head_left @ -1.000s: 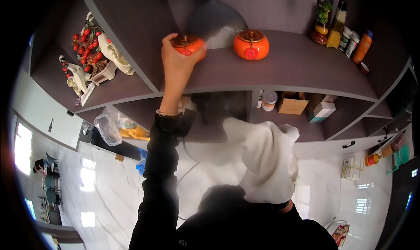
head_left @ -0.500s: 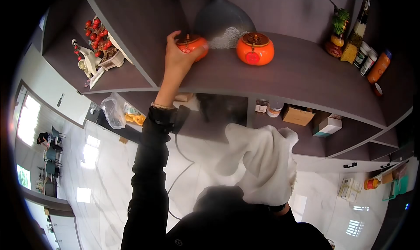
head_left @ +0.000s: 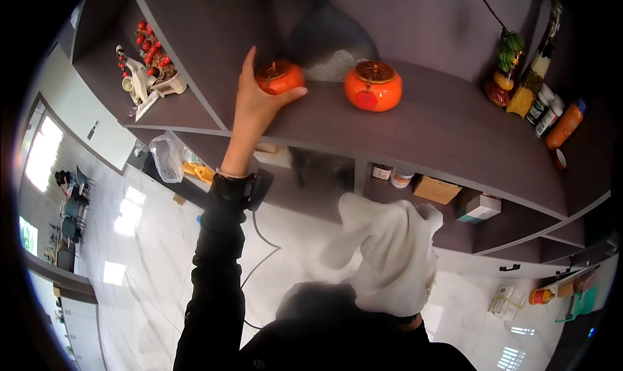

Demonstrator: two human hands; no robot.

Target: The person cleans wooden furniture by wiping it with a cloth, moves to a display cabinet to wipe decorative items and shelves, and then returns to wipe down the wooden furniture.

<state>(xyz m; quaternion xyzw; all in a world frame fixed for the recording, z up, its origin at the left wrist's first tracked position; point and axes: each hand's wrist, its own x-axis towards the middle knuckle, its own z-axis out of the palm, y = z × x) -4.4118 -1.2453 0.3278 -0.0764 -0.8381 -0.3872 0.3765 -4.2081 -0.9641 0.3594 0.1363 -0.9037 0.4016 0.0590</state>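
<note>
Beside the left orange persimmon-shaped jar [head_left: 283,80], my left hand [head_left: 258,105] is open, thumb and index finger spread apart around its near side. The hand hides part of the jar; whether it touches it I cannot tell. A matching orange jar [head_left: 373,93] with a brown lid and red tag sits to the right on the same shelf [head_left: 415,127]. A white cloth [head_left: 392,251] drapes over my right hand, held up below the shelf edge. Its fingers are hidden under the cloth, and only the wrist shows.
Behind the jars stands a dark round vase [head_left: 334,37]. Several bottles, including an orange spray can [head_left: 564,124], line the shelf's right end. Small boxes [head_left: 438,189] occupy the lower shelf. Left of a divider is a red-berry ornament [head_left: 154,56]. A cable [head_left: 259,267] crosses the floor.
My left thumb and fingers have spread away from the left jar, which they were gripping before. The jar stays in place beside its match. The view has shifted slightly.
</note>
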